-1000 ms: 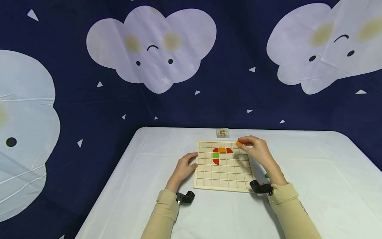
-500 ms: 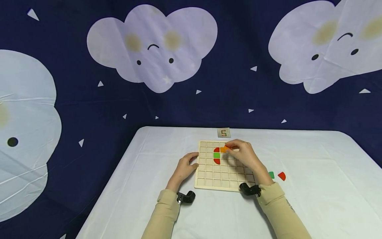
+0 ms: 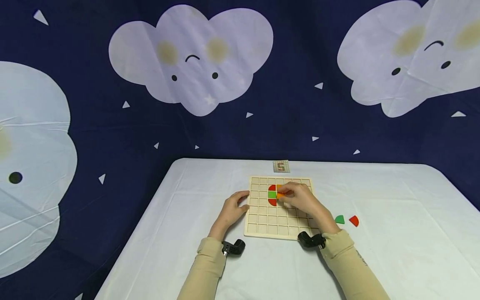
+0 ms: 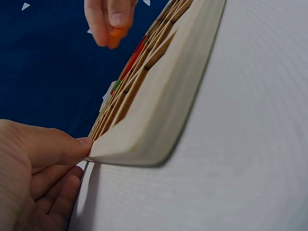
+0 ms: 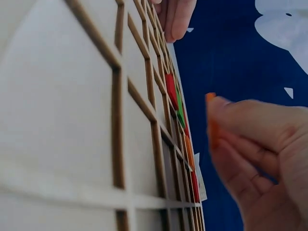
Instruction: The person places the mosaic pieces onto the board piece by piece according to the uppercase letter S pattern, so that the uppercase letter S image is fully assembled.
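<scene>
My right hand (image 3: 301,198) pinches a small orange square tile (image 5: 211,122) between thumb and fingers, close over the wooden grid board (image 3: 262,218). In the right wrist view the tile stands on edge, apart from the grid. A green square tile (image 3: 272,194) lies in the grid with a red quarter-round tile (image 3: 272,202) below it and another red quarter-round tile (image 3: 271,187) above. Another orange tile (image 5: 190,153) and a red tile (image 5: 195,185) sit further along, mostly hidden by my hand in the head view. My left hand (image 3: 230,213) holds the board's left edge.
To the right of the board, a green quarter-round tile (image 3: 339,219) and a red quarter-round tile (image 3: 354,221) lie on the white tablecloth (image 3: 405,241). A small pattern card (image 3: 281,166) lies behind the board. A dark cloud-print backdrop (image 3: 225,137) rises beyond the table.
My right hand has carried the orange tile left and nearer, from the board's far right corner to beside the green tile. The left hand stays at the board's edge.
</scene>
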A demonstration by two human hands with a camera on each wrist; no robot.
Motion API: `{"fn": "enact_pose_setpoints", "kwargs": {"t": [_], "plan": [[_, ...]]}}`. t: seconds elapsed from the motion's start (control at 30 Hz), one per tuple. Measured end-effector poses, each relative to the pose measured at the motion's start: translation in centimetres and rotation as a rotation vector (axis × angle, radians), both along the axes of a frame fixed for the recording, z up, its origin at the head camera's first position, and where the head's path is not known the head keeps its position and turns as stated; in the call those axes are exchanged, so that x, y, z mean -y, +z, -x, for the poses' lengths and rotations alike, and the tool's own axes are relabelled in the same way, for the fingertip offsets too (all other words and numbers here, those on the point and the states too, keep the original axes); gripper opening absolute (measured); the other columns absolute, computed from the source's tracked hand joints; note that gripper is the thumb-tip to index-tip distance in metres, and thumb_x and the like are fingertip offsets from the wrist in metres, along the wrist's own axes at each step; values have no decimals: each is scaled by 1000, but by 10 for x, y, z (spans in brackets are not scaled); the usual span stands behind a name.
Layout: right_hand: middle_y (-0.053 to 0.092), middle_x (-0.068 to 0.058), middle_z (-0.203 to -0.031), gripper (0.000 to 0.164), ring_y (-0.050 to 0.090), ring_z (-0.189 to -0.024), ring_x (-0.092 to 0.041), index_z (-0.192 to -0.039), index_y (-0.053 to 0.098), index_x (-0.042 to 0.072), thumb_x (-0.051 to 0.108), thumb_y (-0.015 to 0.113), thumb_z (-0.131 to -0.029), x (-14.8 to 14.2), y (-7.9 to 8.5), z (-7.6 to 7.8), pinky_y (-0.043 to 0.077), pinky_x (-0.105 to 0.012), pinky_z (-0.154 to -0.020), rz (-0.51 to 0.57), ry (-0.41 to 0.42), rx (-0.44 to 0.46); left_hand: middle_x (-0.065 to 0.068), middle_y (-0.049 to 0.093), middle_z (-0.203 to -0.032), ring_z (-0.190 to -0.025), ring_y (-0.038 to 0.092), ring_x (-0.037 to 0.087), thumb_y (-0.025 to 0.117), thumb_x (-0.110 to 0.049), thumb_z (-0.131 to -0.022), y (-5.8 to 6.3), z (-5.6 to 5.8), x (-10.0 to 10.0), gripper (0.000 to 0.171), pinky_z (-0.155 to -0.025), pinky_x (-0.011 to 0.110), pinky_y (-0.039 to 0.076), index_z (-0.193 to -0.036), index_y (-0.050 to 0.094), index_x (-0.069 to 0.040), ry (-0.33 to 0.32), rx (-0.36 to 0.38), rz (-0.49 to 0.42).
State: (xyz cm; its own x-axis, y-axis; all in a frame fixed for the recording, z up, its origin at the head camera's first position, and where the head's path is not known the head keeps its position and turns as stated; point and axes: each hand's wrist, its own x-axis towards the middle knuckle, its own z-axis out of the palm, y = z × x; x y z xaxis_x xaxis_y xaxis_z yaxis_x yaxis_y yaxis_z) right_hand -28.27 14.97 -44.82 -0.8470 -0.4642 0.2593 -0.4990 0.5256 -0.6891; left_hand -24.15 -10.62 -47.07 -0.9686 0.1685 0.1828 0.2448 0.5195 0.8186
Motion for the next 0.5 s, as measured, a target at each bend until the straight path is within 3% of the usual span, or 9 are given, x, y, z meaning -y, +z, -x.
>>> {"fn": "enact_pose_setpoints", "kwargs": {"t": [0.23, 0.5], "plan": [[68, -1, -94, 23, 63, -84, -16, -102, 71, 7, 10, 75, -80, -1, -13, 4, 54, -32, -75, -103, 44, -68, 17, 53, -130, -120, 51, 29, 64, 4, -85, -1, 1, -1, 44, -101, 35, 42, -128, 54, 3, 7, 0, 12], [68, -2, -94, 21, 63, -82, -16, -100, 71, 5, 6, 74, -79, -2, -14, 4, 54, -29, -71, -93, 106, -119, 17, 53, -130, -120, 51, 29, 64, 3, -85, -1, 1, -1, 45, -101, 34, 43, -128, 54, 2, 11, 10, 9]]}}
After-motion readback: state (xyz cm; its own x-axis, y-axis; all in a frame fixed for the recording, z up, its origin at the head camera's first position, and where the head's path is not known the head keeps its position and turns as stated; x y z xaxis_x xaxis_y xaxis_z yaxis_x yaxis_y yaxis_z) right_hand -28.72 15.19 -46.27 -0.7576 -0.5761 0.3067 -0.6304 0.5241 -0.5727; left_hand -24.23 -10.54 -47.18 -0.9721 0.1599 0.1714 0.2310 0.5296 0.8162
